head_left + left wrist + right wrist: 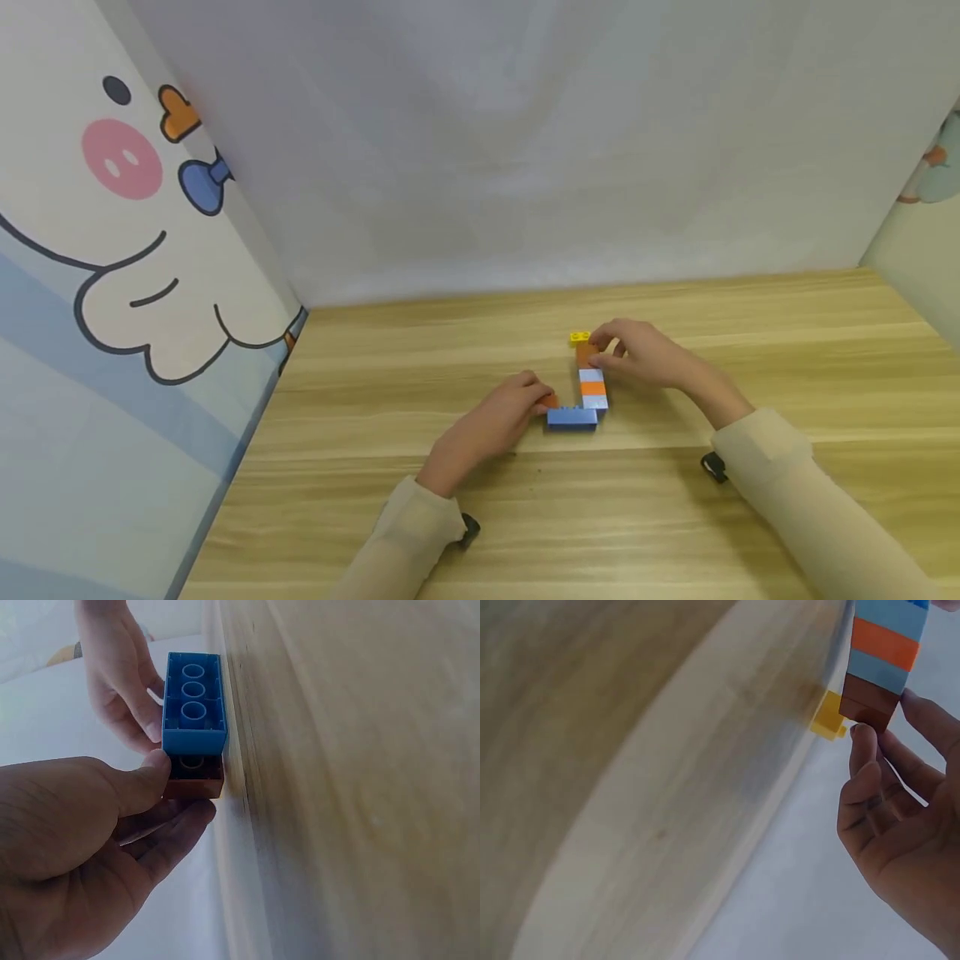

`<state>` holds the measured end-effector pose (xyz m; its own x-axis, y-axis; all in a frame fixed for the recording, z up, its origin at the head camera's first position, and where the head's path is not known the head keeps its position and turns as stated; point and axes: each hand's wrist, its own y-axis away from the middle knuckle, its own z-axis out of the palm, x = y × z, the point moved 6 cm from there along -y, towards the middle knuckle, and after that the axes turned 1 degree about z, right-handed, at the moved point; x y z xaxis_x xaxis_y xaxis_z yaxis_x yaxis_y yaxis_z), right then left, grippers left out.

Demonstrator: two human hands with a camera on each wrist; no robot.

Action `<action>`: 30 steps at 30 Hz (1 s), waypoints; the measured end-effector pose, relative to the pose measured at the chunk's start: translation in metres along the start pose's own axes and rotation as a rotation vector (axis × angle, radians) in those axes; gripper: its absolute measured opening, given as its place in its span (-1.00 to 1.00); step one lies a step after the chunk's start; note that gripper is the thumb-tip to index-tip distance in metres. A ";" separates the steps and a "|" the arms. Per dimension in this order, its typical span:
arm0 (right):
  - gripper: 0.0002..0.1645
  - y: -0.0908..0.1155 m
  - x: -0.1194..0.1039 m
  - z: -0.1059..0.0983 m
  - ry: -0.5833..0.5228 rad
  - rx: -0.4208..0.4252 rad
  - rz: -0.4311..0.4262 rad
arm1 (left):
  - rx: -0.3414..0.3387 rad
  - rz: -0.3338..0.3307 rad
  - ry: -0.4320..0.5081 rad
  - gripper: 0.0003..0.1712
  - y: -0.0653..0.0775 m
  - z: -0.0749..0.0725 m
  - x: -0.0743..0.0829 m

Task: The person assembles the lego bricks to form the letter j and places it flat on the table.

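My left hand [501, 418] pinches a reddish-brown toy building brick [193, 789] between thumb and fingers. That brick sits against a long blue brick [572, 420], whose hollow underside with round tubes faces the left wrist view. From the blue brick's right end, a row of joined bricks runs away from me: light blue, an orange brick [592, 388], light blue again, then brown bricks [870, 701]. My right hand [648, 354] pinches the brown end between thumb and fingertips. Beside that far end is a small yellow brick [580, 337]; whether it is attached cannot be told.
The bricks are over a wooden table [360, 433]. A pale curtain-like backdrop [525, 167] stands behind it. At the left is a panel with a cartoon animal [120, 158]. Dark wrist devices [468, 531] sit by both sleeves.
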<state>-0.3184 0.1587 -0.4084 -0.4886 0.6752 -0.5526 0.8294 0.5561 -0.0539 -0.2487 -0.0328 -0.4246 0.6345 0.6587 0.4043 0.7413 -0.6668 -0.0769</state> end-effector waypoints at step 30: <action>-0.85 -0.033 0.000 -0.009 0.269 0.065 0.084 | -0.086 -0.087 0.048 -0.66 -0.001 -0.003 0.001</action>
<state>-0.3482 0.1447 -0.3989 -0.4649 0.8265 -0.3174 0.8812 0.4666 -0.0755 -0.2491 -0.0322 -0.4215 0.5556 0.6996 0.4494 0.7704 -0.6364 0.0382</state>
